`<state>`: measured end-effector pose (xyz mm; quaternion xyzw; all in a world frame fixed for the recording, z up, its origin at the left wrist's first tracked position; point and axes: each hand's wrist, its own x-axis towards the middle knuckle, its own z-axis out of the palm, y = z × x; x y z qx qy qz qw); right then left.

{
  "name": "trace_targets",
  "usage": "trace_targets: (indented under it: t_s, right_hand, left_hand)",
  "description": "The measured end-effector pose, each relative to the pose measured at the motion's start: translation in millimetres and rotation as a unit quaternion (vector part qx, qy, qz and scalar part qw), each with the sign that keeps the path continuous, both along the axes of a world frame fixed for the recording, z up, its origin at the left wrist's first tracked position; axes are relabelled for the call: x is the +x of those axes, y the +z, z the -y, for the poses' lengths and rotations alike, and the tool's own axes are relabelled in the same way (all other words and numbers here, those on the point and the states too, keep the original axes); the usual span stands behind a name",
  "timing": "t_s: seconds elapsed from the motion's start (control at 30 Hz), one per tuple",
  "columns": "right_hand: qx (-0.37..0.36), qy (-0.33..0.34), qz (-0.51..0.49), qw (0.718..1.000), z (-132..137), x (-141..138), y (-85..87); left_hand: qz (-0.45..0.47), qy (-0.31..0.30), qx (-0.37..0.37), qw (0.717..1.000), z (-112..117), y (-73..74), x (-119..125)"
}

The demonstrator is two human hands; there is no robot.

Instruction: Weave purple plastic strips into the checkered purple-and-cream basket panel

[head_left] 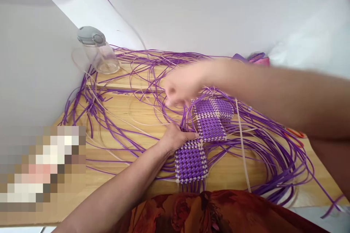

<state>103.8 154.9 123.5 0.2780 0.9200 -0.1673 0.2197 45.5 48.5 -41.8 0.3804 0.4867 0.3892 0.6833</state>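
Observation:
A purple and cream woven piece (191, 162) lies on the wooden table in a stepped shape of checkered squares, with long loose strips running out from its edges. My left hand (179, 138) grips its left edge near the middle, thumb pressed flat on the weave and the other fingers mostly hidden. Above the far part of the weave, my right hand (182, 85) is curled closed and blurred by motion. Whether a strip is in its fingers I cannot make out. Purple strips (273, 160) spread in a thick bundle to the right, and a cream strip (242, 145) crosses below my right forearm.
A clear bottle with a grey lid (91, 36) stands at the back left of the wooden table (123, 105). Orange-handled scissors (296, 133) lie partly covered at the right. A pink and purple item (258, 59) sits at the back right. The left front is pixelated.

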Motion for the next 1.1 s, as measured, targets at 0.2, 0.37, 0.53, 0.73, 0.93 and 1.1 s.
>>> trace_targets:
  t_s: [0.2,0.37,0.53,0.73,0.93,1.1]
  right_hand:
    - [-0.016,-0.077,-0.097,0.992,39,74,-64.9]
    - [-0.042,-0.138,-0.205,0.968,46,97,-84.2]
    - [-0.033,-0.122,-0.184,0.975,41,94,-83.4]
    - [-0.014,-0.104,-0.146,0.984,40,92,-86.7]
    - [0.02,-0.11,-0.122,0.986,47,93,-88.5]
    - [0.003,-0.132,-0.173,0.976,52,100,-89.0]
  left_hand:
    - [0.022,0.004,-0.009,1.0,1,6.6,-1]
    - [0.003,-0.017,-0.001,1.0,1,9.3,-1]
    - [-0.036,-0.037,0.005,0.999,1,10.3,-3]
    - [-0.003,-0.062,-0.029,0.998,-2,9.2,-8]
    - [0.025,-0.048,-0.027,0.998,-6,6.8,-10]
    - [0.021,-0.019,-0.055,0.998,-4,4.2,-10]
